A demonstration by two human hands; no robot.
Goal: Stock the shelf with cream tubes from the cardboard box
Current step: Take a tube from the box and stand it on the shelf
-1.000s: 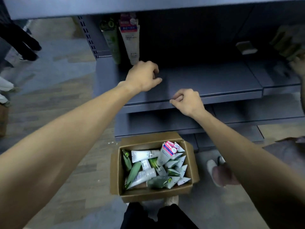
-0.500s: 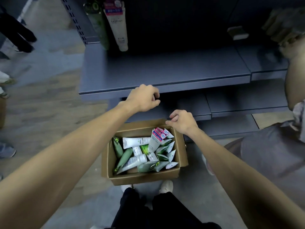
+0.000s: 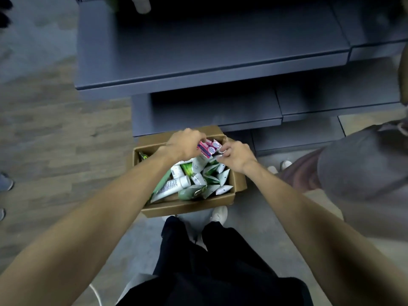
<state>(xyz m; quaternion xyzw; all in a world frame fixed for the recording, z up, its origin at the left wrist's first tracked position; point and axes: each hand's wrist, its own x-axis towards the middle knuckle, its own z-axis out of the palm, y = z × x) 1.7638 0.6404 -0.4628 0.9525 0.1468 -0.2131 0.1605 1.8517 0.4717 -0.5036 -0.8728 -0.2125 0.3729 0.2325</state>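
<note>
An open cardboard box [image 3: 187, 209] sits on the floor below the grey shelf [image 3: 198, 81]. It holds several white and green cream tubes [image 3: 176, 186]. At its far side stand pink-topped tubes [image 3: 209, 147]. My left hand [image 3: 184, 145] is closed on the left end of those pink-topped tubes. My right hand [image 3: 236, 156] is just to their right, with fingers curled against white tube ends. Whether it grips one I cannot tell. At the shelf's back left, the bottom of a white tube [image 3: 142, 5] shows at the frame's top edge.
Another person in grey clothes [image 3: 364, 173] stands close on the right, their shoes [image 3: 279, 167] beside the box. My own legs and white shoe [image 3: 218, 214] are right behind the box. Lower shelf tiers [image 3: 209, 127] jut out above it. Other shoes [image 3: 5, 183] sit at the left edge.
Both hands have come down from the shelf edge into the box. The left hand has closed on the pink-topped tubes. The view has tilted downward.
</note>
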